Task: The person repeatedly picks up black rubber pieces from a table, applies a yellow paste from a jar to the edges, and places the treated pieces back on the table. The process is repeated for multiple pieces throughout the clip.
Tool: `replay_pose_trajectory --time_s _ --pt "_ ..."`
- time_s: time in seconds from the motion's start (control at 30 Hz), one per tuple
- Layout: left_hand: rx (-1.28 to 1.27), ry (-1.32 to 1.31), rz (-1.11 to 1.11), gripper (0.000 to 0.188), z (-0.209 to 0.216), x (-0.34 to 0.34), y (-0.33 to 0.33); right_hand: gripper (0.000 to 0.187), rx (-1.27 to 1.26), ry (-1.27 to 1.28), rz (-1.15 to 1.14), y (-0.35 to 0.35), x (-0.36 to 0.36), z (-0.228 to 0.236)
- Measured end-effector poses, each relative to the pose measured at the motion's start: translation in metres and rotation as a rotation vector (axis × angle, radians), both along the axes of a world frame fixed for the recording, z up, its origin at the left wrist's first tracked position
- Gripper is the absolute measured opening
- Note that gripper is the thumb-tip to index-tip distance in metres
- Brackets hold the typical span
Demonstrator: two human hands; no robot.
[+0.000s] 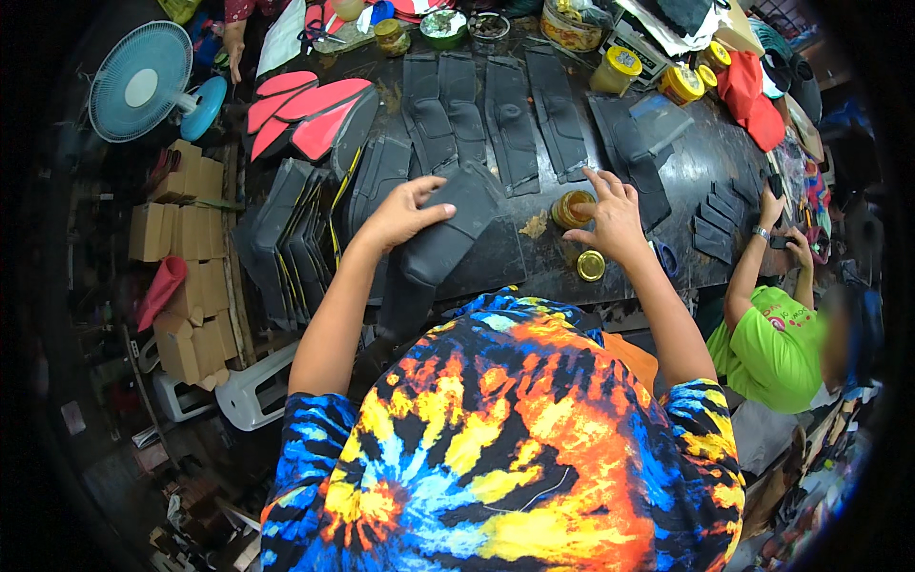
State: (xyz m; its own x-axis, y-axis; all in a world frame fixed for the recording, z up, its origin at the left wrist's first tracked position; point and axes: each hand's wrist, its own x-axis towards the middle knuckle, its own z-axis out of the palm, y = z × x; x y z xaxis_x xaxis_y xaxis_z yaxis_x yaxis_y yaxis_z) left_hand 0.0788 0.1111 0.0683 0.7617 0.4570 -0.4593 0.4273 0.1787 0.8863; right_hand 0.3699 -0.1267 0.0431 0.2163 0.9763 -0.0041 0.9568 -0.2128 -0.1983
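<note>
At the table's near edge, a black leather-like piece [453,234] with a seam across it lies slanted. My left hand [405,212] is at its left edge, the thumb over its surface and the index finger bent; the other fingers are partly hidden. To the right, my right hand [610,214] hovers with fingers spread beside a small uncapped jar [572,208] of amber content. The fingertips overlap the jar's rim; whether they touch it I cannot tell. Just below sits a round gold lid [591,265].
Several black pieces [510,124] lie in a row farther back. Stacked black pieces [291,238] and pink-faced pieces [310,110] are at left. Yellow-lidded jars [620,67] stand back right. A blue fan [143,84] is far left. A person in green [772,343] works at right.
</note>
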Motion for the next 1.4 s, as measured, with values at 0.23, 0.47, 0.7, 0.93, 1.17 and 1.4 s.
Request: replay_pose_trajectory --time_s 0.23,0.47,0.7,0.93,1.17,1.4 --pt "-0.147 -0.108 -0.16 0.046 0.022 0.023 -0.023 0.053 0.381 0.023 -0.079 -0.029 0.008 -0.004" --pt "-0.249 -0.201 -0.27 0.056 0.054 0.046 -0.026 0.039 0.177 0.095 -0.035 -0.044 0.003 0.017" --pt "-0.281 -0.246 -0.251 0.058 0.075 0.054 -0.037 0.033 0.451 1.02 0.033 -0.006 -0.025 0.105" --pt "-0.291 -0.287 -0.198 0.059 0.091 0.051 -0.04 0.043 0.457 0.866 0.124 0.028 -0.041 0.121" --pt "-0.299 -0.344 -0.179 0.059 0.094 0.048 -0.037 0.046 0.523 0.799 0.156 0.035 -0.044 0.113" --pt "-0.345 -0.382 -0.155 0.059 0.097 0.046 -0.035 0.049 0.581 0.642 0.271 0.023 -0.037 0.119"
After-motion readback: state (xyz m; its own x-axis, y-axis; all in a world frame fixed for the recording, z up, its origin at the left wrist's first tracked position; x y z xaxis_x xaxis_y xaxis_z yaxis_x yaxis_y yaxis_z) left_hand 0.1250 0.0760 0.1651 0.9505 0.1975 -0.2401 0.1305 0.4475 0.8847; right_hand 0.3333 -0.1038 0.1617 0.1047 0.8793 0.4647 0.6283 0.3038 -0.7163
